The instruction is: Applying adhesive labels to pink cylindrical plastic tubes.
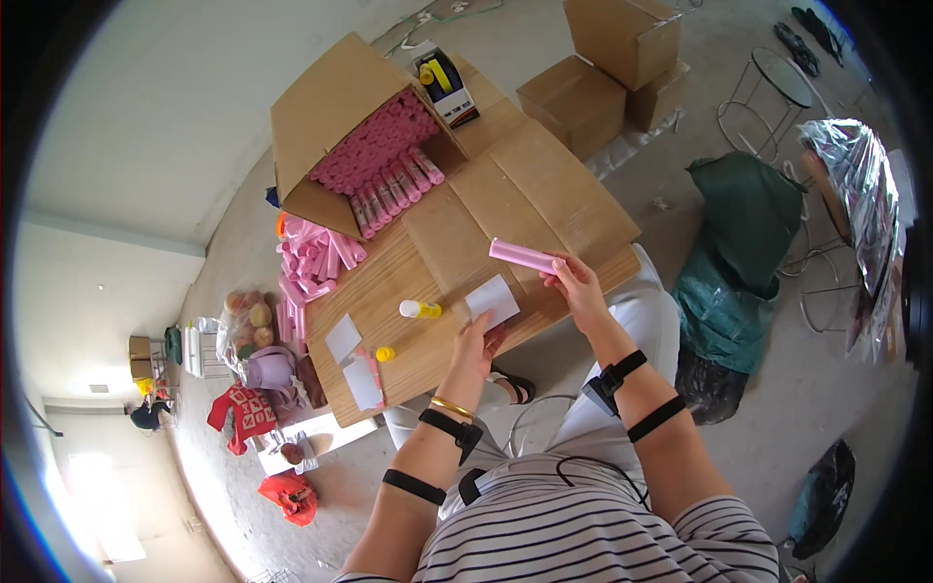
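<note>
A pink tube (520,255) with a glossy surface is gripped near its right end by my right hand (575,289), its other end pointing left over the flat cardboard. My left hand (473,344) pinches a small white paper slip (494,300) by its lower left edge, close to the table's near side. To the left, an uncapped yellow-and-white glue stick (420,309) lies on the wood. Its yellow cap (386,355) sits apart, nearer to me. More white paper pieces (343,338) lie at the table's left edge, one over a pink strip.
An open cardboard box (335,121) of stacked pink tubes stands on the far left of the table (384,272). Loose pink tubes (313,255) heap beside it. A tape dispenser (442,78) is behind. Flattened cardboard (505,194) covers the right part; a green bag (734,233) stands right.
</note>
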Tool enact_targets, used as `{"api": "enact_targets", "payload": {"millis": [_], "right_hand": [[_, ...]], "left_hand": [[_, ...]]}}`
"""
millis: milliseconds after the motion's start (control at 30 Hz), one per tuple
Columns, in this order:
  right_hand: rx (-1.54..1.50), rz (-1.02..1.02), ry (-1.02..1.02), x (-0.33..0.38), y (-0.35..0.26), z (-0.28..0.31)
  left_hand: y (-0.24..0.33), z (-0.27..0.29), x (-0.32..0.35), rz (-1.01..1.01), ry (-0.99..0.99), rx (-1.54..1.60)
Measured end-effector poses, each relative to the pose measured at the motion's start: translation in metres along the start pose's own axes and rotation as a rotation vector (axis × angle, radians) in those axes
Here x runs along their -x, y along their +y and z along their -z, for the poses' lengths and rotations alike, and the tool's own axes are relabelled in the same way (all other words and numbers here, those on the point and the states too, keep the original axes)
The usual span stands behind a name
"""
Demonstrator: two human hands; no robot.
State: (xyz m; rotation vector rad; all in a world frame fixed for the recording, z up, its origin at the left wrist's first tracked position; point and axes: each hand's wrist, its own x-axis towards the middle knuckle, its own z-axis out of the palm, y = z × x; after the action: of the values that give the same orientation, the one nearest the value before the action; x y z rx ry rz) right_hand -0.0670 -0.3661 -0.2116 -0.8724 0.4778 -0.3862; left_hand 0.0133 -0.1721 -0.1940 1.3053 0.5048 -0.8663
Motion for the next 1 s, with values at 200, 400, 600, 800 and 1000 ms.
{"api": "enact_targets", "payload": {"millis": [200, 400, 600, 800, 1000], "right_hand": [[-0.015, 0.014, 0.014, 0.000, 0.000, 0.000], [-0.055, 0.001, 0.027, 0.003, -0.007, -0.004], [-0.080, -0.004, -0.166, 0.056, -0.047, -0.051], [0.116, 0.040, -0.284, 0.101, -0.069, -0.080], [0.195, 0.094, -0.341, 0.137, -0.094, -0.104]], "left_hand": [[0.002, 0.010, 0.004, -0.032, -0.106, 0.215], [0.004, 0.001, 0.028, -0.181, -0.190, 0.231], [0.021, -0.009, 0.075, -0.430, -0.192, -0.002], [0.035, -0.012, 0.136, -0.535, -0.263, -0.111], [0.043, 0.021, 0.183, -0.529, -0.595, -0.093]]}}
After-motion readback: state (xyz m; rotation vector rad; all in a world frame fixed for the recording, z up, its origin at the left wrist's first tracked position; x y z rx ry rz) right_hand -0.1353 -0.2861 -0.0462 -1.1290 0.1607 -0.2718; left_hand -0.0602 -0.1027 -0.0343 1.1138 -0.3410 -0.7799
